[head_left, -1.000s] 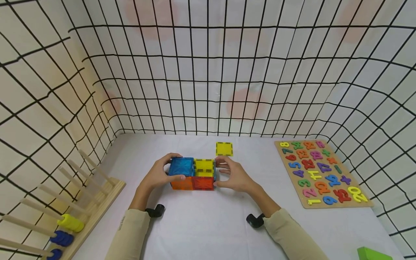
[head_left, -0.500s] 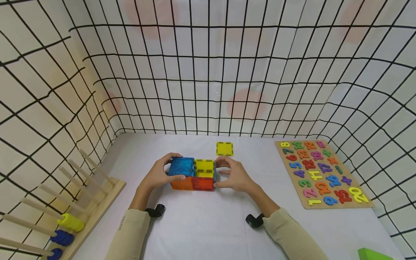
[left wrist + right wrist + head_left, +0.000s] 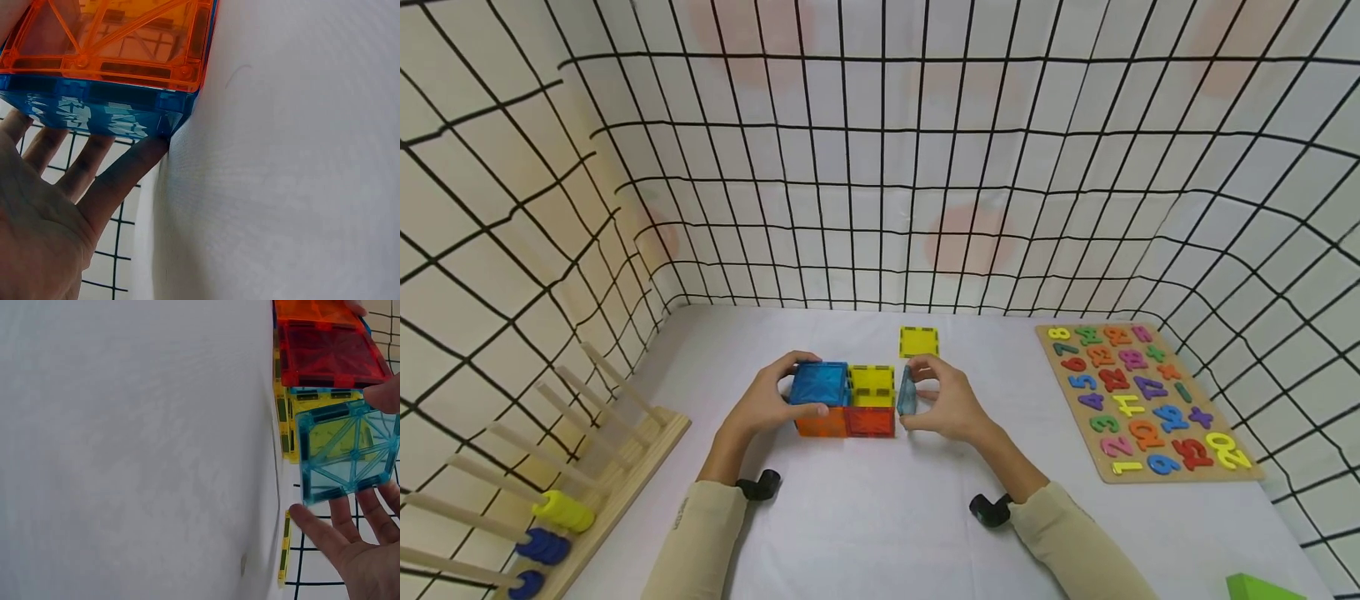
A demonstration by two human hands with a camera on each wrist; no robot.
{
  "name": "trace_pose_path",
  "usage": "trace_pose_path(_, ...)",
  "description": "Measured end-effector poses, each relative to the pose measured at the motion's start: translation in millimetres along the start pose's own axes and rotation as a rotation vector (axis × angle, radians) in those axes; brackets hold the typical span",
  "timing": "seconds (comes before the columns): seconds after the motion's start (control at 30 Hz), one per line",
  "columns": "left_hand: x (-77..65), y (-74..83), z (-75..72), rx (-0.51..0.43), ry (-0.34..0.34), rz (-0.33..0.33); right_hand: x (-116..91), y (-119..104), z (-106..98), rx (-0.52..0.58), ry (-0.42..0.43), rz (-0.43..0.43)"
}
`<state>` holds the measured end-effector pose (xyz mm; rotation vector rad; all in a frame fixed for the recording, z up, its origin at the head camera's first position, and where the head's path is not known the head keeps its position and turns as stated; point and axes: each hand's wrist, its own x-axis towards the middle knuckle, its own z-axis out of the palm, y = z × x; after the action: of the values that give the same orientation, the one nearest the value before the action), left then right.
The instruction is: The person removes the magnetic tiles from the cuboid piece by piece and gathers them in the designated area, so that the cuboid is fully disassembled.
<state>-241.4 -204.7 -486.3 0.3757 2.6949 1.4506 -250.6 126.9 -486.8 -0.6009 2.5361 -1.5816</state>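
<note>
A box of see-through magnetic tiles stands on the table, with a blue top tile (image 3: 817, 383) and an orange front tile (image 3: 820, 425) at its left. Its right part has a red front tile (image 3: 870, 422) and yellow tiles (image 3: 871, 379). My left hand (image 3: 760, 404) grips the left end, thumb across the front, other fingers against the blue side (image 3: 75, 112). My right hand (image 3: 955, 406) holds a light blue square magnetic tile (image 3: 353, 453) on edge between thumb and fingers. A narrow gap separates this tile from the box's right end.
Behind the right hand a loose yellow tile (image 3: 919, 342) lies flat. A wooden number puzzle board (image 3: 1108, 458) is at the right, a wooden peg stacker (image 3: 647, 446) at the left. A green block (image 3: 1262, 587) sits at the front right corner. Black wire grid (image 3: 880, 225) surrounds the table.
The light blue tile has come away from the box's right end, moving slightly right in my right hand. My left hand and the rest of the box have stayed put.
</note>
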Motion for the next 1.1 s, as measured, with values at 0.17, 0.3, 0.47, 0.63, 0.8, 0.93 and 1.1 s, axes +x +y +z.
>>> trace_pose_path(0.17, -0.2, 0.2, -0.8, -0.006, 0.003, 0.001, -1.1, -1.0, -2.0, -0.014, -0.006, -0.002)
trace_pose_path(0.3, -0.8, 0.4, -0.9, -0.004, 0.002, -0.004, -2.0, -2.8, -3.0, -0.025, -0.013, 0.006)
trace_pose_path(0.47, -0.8, 0.0, -0.5, -0.004, 0.004, -0.004, -2.7, -6.3, -5.1, -0.018, -0.029, 0.013)
trace_pose_path(0.63, -0.2, -0.5, -0.2, 0.000, 0.002, -0.003, -2.6, -7.8, -7.6, -0.039, -0.034, 0.014)
trace_pose_path(0.8, -0.1, -0.9, -0.2, 0.007, 0.001, -0.007, -4.8, -9.8, -11.6, -0.063, -0.031, -0.013)
trace_pose_path(0.93, -0.4, -1.2, -0.1, 0.008, 0.002, -0.002, -7.1, -11.1, -18.4, -0.081, -0.034, -0.042)
trace_pose_path(1.1, -1.0, -0.6, -0.1, 0.001, 0.003, 0.005, -7.6, -12.2, -30.1, -0.111, -0.033, -0.057)
